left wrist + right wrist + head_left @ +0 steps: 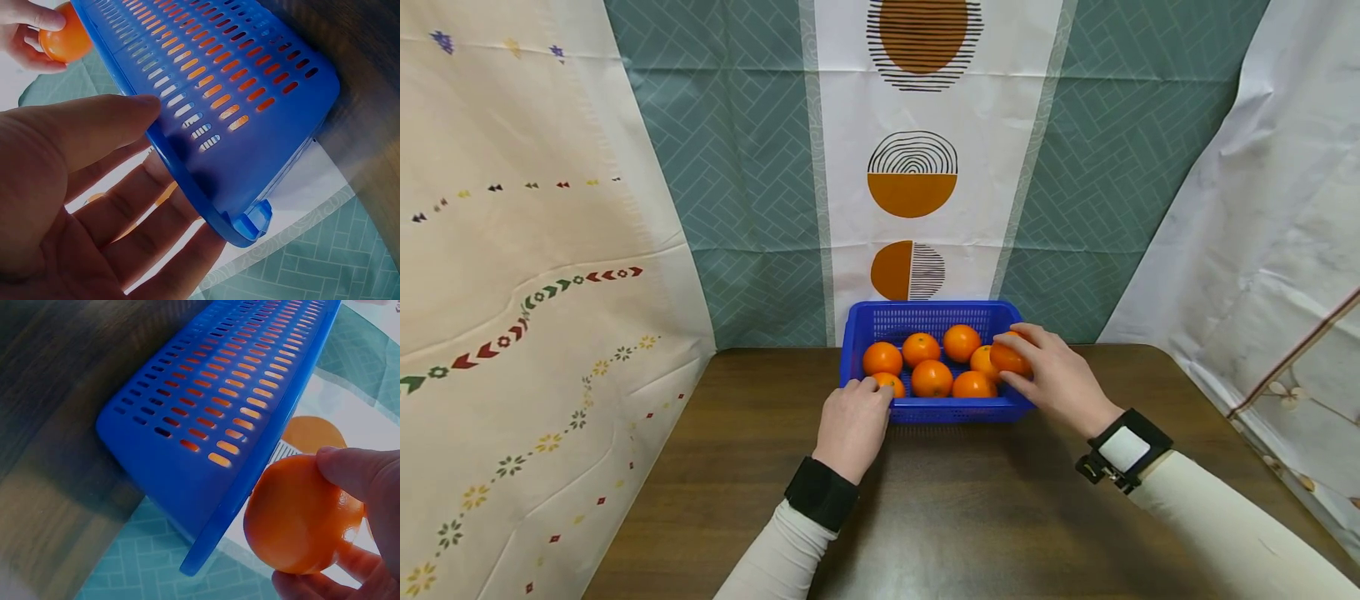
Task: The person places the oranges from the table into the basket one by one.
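A blue plastic basket (955, 410) with slotted walls stands on the table and holds several oranges (932, 378). My left hand (856, 419) grips its front rim near the left corner. In the left wrist view the thumb (134, 112) lies outside the wall and the fingers reach over the rim to the inside. At the basket's right end, my right hand (1051, 372) holds one orange (300, 515) between thumb and fingers, level with the rim. Part of that orange is hidden behind the fingers in the head view.
The brown wooden table (985, 517) extends in front of and beside the basket. Behind the basket hangs a green and white patterned cloth (760, 208). A cream embroidered cloth (550, 292) hangs at the left, a white one (1270, 208) at the right.
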Demonstrator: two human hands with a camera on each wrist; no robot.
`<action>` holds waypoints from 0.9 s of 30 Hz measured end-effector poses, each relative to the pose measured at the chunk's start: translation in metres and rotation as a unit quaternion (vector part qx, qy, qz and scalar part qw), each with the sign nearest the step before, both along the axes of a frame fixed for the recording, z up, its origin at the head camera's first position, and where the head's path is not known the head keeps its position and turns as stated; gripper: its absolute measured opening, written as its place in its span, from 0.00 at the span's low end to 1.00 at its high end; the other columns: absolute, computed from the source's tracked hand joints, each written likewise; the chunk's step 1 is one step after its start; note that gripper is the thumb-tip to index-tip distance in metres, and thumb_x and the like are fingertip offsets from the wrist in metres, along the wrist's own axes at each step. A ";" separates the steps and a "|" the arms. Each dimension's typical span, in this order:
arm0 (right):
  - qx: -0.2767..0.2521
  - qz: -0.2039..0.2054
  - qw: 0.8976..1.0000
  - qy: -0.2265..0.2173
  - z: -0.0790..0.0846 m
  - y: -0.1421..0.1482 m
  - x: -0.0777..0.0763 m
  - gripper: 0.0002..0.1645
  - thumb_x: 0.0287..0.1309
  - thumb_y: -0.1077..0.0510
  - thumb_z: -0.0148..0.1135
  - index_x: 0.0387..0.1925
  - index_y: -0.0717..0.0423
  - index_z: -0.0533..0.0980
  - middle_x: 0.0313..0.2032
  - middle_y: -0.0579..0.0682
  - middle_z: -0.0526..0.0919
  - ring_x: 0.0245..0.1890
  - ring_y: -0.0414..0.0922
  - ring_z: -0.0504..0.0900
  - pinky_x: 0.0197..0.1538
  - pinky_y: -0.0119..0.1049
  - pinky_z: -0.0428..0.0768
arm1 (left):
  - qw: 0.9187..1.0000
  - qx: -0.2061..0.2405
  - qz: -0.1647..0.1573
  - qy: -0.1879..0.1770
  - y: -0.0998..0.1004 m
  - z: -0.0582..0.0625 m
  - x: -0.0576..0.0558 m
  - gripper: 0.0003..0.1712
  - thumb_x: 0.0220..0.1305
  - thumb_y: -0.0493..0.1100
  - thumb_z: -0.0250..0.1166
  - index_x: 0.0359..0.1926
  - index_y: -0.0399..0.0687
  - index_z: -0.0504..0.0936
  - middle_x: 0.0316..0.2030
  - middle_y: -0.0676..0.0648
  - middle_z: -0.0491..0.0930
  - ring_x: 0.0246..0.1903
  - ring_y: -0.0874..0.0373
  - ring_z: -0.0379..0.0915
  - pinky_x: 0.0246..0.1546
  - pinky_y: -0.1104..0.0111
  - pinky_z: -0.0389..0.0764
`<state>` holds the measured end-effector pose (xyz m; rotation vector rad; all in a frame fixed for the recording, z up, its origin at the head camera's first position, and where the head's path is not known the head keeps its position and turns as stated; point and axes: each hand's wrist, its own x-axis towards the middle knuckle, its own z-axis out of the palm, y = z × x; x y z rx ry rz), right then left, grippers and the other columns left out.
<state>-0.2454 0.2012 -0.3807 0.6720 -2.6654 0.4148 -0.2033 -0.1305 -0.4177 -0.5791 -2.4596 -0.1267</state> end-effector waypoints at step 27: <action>0.023 0.032 0.999 -0.009 0.001 -0.036 -0.021 0.33 0.66 0.56 0.81 0.70 0.54 0.81 0.68 0.64 0.77 0.63 0.66 0.80 0.62 0.65 0.83 | 1.000 0.001 -0.004 0.009 0.000 0.000 0.001 0.05 0.68 0.41 0.80 0.39 0.48 0.92 0.35 0.46 0.88 0.29 0.49 0.81 0.26 0.60 0.83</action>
